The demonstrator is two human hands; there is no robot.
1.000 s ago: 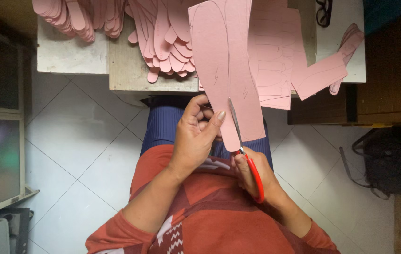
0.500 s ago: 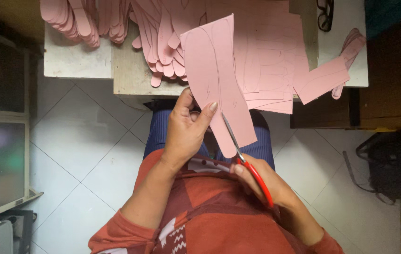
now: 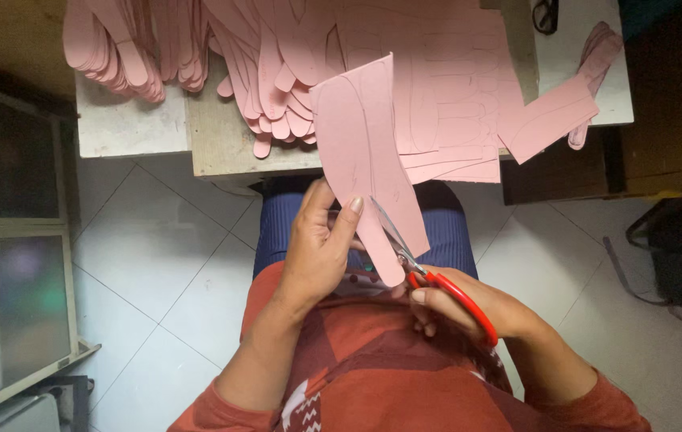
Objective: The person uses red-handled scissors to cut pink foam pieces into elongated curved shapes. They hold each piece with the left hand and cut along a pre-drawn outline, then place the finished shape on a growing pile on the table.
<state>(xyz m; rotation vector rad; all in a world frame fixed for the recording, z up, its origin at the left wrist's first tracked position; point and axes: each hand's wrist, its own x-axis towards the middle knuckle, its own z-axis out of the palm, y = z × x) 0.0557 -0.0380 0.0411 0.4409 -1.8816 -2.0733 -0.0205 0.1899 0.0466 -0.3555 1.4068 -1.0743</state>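
Pink sheet (image 3: 373, 144) is pinched upright by left hand (image 3: 321, 248) fingers, letting right hand (image 3: 457, 308) fingers, gripping red scissors (image 3: 429, 276), cut along its line.

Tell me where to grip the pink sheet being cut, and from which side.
Grip the pink sheet at its lower left edge, from the left, where the left hand pinches it. The scissors in the right hand cut in from the lower right, so that side should stay free.
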